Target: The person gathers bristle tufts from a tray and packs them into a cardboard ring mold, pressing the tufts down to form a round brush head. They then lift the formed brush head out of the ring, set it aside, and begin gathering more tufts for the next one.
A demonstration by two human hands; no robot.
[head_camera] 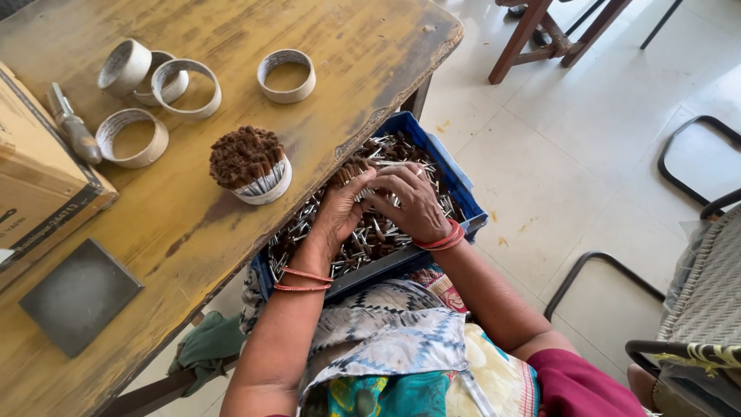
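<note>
Pale floor tiles (pixel 587 154) fill the right half of the frame, with dark chair legs (pixel 540 35) at the top edge and a woven chair (pixel 706 297) at the lower right. Across the upper left runs a worn yellow wooden table (pixel 231 216). On it lie five empty cardboard rings (pixel 286 76), and near the frame's centre stands one more ring packed upright with brown-tipped sticks (pixel 251 164). A cardboard box (pixel 35 174) sits at the left edge with a wooden-handled tool (pixel 73 127) just beside it, and a dark square tile (pixel 79 296) lies at the lower left.

Below the table edge, in the middle of the frame, a blue plastic crate (pixel 455 181) rests on the person's lap, heaped with loose brown-tipped silver sticks (pixel 363 235). Both hands are down in this heap, touching each other. The left hand (pixel 343 208) curls its fingers around a small bundle of sticks (pixel 351 171), holding them with the brown tips pointing toward the table edge. The right hand (pixel 409 202) lies over the heap just beside it, fingers bent and pinching at the sticks next to the bundle; exactly how many it grips cannot be told. Red bangles (pixel 441 239) circle both wrists.
</note>
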